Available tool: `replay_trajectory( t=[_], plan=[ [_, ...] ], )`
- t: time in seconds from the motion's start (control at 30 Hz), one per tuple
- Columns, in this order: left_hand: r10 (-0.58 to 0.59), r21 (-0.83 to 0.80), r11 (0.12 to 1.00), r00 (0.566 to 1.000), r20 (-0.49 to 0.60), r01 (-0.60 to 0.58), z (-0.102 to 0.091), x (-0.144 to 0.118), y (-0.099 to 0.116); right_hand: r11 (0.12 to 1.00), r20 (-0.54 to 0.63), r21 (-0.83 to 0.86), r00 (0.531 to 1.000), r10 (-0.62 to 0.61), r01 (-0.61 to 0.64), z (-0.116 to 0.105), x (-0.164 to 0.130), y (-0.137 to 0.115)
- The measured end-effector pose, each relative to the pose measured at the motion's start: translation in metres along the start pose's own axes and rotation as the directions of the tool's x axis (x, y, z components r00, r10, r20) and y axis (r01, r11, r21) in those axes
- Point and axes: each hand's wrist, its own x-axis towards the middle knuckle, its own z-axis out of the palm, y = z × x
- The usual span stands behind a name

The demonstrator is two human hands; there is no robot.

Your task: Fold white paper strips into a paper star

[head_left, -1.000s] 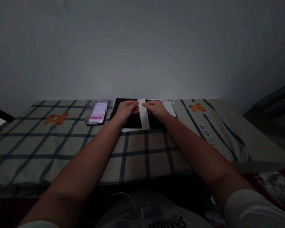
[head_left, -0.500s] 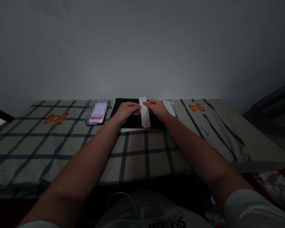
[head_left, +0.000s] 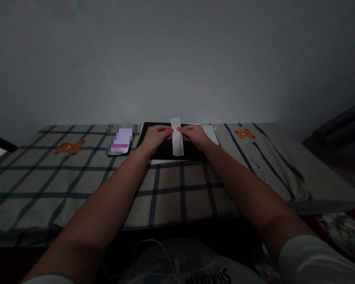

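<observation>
— How are the two hands?
— Left hand (head_left: 159, 136) and right hand (head_left: 195, 135) are both nearly closed, pinching one white strip (head_left: 178, 145) from its two sides.
— Where is it?
— Over one black flat piece (head_left: 163, 152), near the middle of the counter's (head_left: 168, 189) far edge.
— Other things?
— One phone (head_left: 122, 139), left of the black flat piece, near the same edge.
</observation>
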Motion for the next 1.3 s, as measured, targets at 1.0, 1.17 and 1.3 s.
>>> replay_trajectory(
  t=[1.0,1.17,1.3],
  plan=[
    [-0.049,-0.009,0.999,0.998,0.048,0.05,0.0,-0.0019,0.0006,0.999,0.014,0.028,1.0,-0.02,0.02,-0.0037,0.002,0.0028],
    [-0.047,-0.014,0.999,0.998,0.04,0.048,0.0004,-0.0007,-0.0008,0.998,-0.033,-0.03,0.998,-0.048,0.047,-0.0032,0.0041,0.0044],
    [-0.083,-0.076,0.993,0.995,0.06,0.088,-0.0005,0.0004,-0.0011,0.996,-0.057,-0.048,0.995,-0.084,0.081,-0.0022,0.0053,0.0055]
  ],
)
